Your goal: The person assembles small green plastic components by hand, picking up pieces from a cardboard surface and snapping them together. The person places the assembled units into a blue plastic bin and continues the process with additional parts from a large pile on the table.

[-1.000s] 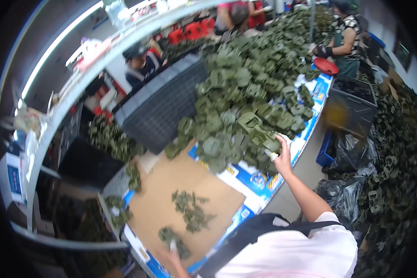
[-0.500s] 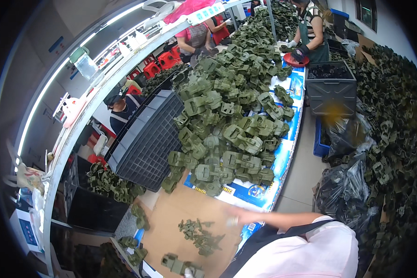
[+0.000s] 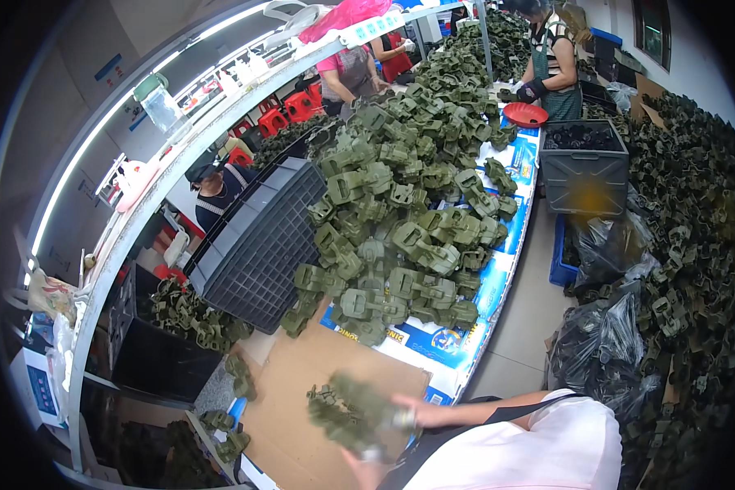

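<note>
An olive-green moulded plastic part [image 3: 355,412], blurred by motion, is between my two hands above the brown cardboard sheet [image 3: 282,433]. My left hand [image 3: 366,467] closes on its lower edge, and pale fingertip coverings show there. From the right, my right hand [image 3: 415,412] grips the part's side, with a pale band over the fingers. Smaller green pieces [image 3: 325,398] show partly at the part's left edge; the rest are hidden. Just beyond the cardboard, a large heap of similar green parts [image 3: 420,245] covers the table.
A grey plastic crate [image 3: 257,245] stands tilted left of the heap. At the right are a dark grey bin [image 3: 586,167], black plastic bags [image 3: 600,335] and a big pile of green parts [image 3: 694,269]. A co-worker [image 3: 551,65] stands beside a red bowl [image 3: 525,114]. A metal shelf frame [image 3: 131,208] curves along the left.
My left hand has brought the green part up from the cardboard's near edge, over the small pieces. My right hand has come down to it. The distant co-worker's hands have left the red bowl.
</note>
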The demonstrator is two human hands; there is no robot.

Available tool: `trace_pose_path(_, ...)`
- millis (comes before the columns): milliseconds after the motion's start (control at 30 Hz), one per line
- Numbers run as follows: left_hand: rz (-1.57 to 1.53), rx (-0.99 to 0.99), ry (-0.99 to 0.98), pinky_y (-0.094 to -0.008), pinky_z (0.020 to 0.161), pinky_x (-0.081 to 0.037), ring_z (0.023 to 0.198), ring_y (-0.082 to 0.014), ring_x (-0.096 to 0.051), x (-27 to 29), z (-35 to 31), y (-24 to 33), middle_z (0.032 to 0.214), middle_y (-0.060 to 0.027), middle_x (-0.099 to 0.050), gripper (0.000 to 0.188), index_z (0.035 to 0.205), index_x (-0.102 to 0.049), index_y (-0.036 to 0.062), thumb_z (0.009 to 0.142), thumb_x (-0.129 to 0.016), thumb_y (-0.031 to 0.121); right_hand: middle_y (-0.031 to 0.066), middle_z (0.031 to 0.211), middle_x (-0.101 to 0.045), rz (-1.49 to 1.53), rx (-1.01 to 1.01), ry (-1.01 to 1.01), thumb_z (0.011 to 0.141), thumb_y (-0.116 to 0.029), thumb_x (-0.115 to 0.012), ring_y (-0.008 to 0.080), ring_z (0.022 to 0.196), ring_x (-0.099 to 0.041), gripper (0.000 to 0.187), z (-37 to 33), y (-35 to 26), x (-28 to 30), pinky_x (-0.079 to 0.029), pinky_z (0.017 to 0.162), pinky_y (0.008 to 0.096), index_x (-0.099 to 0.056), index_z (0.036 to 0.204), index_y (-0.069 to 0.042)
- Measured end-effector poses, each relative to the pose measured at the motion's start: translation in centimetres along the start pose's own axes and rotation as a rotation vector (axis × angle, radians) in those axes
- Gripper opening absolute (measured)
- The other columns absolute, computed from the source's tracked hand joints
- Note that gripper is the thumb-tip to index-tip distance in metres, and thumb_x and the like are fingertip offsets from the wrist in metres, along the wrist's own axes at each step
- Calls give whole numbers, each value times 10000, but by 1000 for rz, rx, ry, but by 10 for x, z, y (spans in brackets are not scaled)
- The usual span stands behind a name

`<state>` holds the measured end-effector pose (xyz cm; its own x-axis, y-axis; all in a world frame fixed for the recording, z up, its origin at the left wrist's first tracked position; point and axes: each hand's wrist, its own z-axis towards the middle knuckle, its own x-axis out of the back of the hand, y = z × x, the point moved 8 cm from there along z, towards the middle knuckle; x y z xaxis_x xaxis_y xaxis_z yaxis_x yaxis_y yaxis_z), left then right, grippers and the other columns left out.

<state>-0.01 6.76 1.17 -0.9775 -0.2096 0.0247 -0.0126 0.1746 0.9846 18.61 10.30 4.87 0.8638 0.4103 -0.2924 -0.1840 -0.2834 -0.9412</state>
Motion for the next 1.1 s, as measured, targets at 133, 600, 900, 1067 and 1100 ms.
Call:
trace_pose_path(133,-793,-71,-300,-437,948,-367,1093,-271,-469,137,37,-57,1207,-102,-502,469,1264,-402,59,884,-493,318,193,1249,-400,-483,138,269,782,-256,-571,318,1143,-431,634,22,13,78,-363,933,367,-281,1333,-138)
trace_pose_path(600,-63,237,124,-378,930,-347,1051,-226,-454,139,10,-49,1156,-92,-509,435,1212,-437,37,871,-503,299,119,1361,-310,-1376,395,-169,699,-303,-653,337,1264,-267,649,199,117,-75,-266,970,588,-395,1287,-210)
trace_pose_path(900,-11,295,120,-340,919,-334,1024,-197,-444,152,-15,-56,1124,-85,-513,414,1178,-459,23,863,-509,286,81,1257,-397,-1555,442,-72,724,-339,-597,328,1251,-257,509,189,171,-68,-282,927,585,-484,1207,-227)
trace_pose_path(1067,-23,205,27,-319,913,-327,1009,-180,-438,172,-54,-46,1106,-82,-515,403,1160,-471,15,858,-513,279,72,1152,-459,-1619,439,-42,704,-286,-611,299,1164,-357,468,147,154,-58,-342,885,518,-518,1159,-223)
trace_pose_path(1100,-153,180,-11,-349,931,-339,1042,-205,-450,159,-46,-40,1143,-90,-506,426,1199,-439,20,871,-496,287,67,1139,-463,-1582,407,-38,707,-271,-606,295,1158,-363,456,141,156,-55,-340,891,511,-521,1153,-222)
